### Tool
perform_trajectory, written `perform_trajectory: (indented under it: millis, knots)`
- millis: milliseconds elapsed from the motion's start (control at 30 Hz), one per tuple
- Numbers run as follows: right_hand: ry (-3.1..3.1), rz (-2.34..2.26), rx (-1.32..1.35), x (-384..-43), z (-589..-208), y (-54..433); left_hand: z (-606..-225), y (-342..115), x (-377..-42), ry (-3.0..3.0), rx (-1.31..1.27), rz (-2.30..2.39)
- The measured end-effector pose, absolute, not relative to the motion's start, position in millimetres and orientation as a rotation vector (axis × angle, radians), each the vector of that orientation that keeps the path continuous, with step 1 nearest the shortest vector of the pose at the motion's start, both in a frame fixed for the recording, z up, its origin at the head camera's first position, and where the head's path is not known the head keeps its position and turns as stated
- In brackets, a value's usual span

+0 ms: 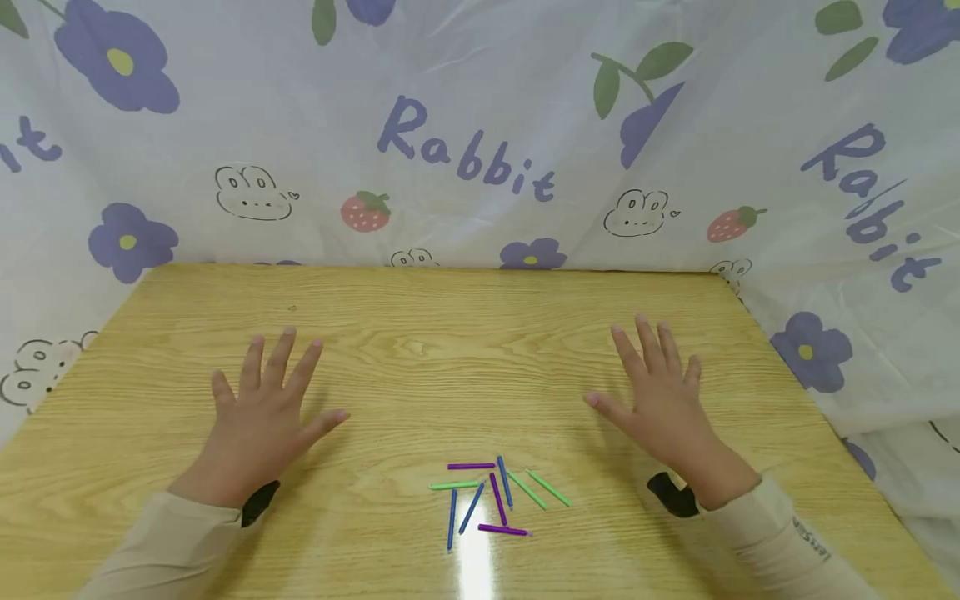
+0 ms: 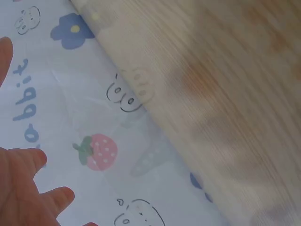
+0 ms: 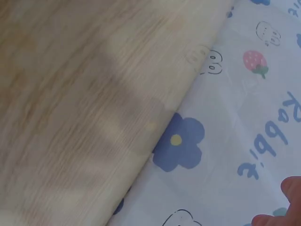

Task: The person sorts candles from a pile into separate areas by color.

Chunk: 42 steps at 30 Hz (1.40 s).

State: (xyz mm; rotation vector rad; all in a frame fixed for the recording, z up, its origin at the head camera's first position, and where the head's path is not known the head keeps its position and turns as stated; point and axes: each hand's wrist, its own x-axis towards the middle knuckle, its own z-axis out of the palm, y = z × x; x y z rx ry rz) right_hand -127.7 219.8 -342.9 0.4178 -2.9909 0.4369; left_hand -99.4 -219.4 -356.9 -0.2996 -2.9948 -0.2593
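My left hand (image 1: 258, 425), its fingers spread and palm down, is over the left part of the wooden table (image 1: 420, 375). On the other side my right hand (image 1: 667, 412) is held likewise, fingers apart and holding nothing. Between the two, nearer the front, lies a loose group of short thin sticks: three purple, three green and three blue. Among them are a purple stick (image 1: 471, 466), a green stick (image 1: 549, 488) and a blue stick (image 1: 452, 520). Some cross or lie close to one another. Parts of the left fingers (image 2: 59, 200) and right fingers (image 3: 291, 188) show in the wrist views.
A white cloth (image 1: 480, 100) printed with flowers, strawberries and the word Rabbit hangs behind the table and along its sides. The table's far edge meets this cloth. Dark bands (image 1: 258, 502) sit at both wrists, by the light sleeves (image 1: 172, 542). Light glares off the tabletop near the front.
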Motion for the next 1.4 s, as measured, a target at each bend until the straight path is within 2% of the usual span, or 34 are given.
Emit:
perform_trajectory:
  millis: [467, 767, 1400]
  knots:
    - [-2.992, 0.467, 0.532, -121.0, -353.4, 206.4, -363.6, -188.3, -94.6, -2.982, -0.479, -0.255]
    - [-2.958, 0.453, 0.666, -115.1, -357.9, 196.6, -367.1, -173.8, -92.0, -2.913, -0.647, -0.497]
    - [-3.050, 0.738, 0.814, -103.3, -365.1, 179.4, -371.1, -142.3, -86.4, -2.886, -0.911, -0.844]
